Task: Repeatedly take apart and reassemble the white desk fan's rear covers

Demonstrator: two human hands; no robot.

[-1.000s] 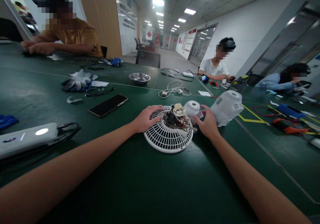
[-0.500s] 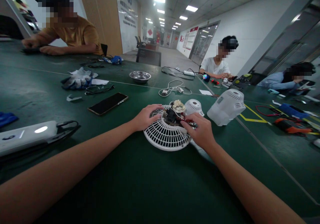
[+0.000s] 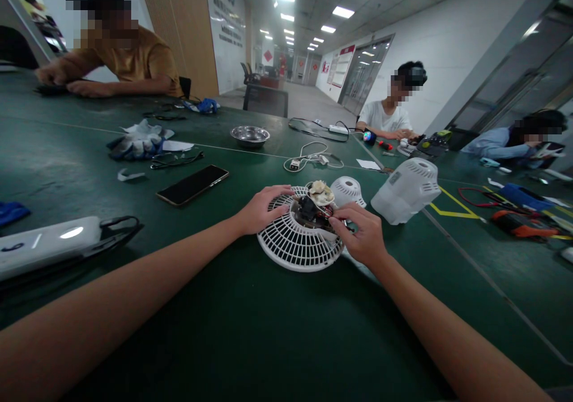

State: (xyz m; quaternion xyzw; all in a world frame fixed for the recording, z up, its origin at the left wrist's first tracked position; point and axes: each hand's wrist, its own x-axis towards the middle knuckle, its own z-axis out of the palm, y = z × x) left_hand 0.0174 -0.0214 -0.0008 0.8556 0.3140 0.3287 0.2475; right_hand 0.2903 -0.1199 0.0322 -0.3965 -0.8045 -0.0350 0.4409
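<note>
A white round fan grille [image 3: 293, 248] lies flat on the green table [image 3: 250, 324], with an exposed motor and wires [image 3: 313, 208] standing at its middle. My left hand [image 3: 262, 208] rests on the grille's far left rim, fingers spread and curved over it. My right hand [image 3: 363, 235] is at the motor's right side, fingers pinched on a small part there. Just behind stand a small white domed cover [image 3: 348, 191] and a larger white fan housing [image 3: 405, 190] lying on its side.
A black phone [image 3: 192, 184], a white power bank with cable [image 3: 49, 244], gloves [image 3: 138, 144], a steel bowl [image 3: 250, 135] and a white charger cable [image 3: 308, 158] lie on the left and far side. Tools and red wires [image 3: 514, 217] lie at right. Three other people sit around the table.
My right hand came off the white housing side and moved left onto the motor, fingers closing on a part there. My left hand stayed on the grille rim.
</note>
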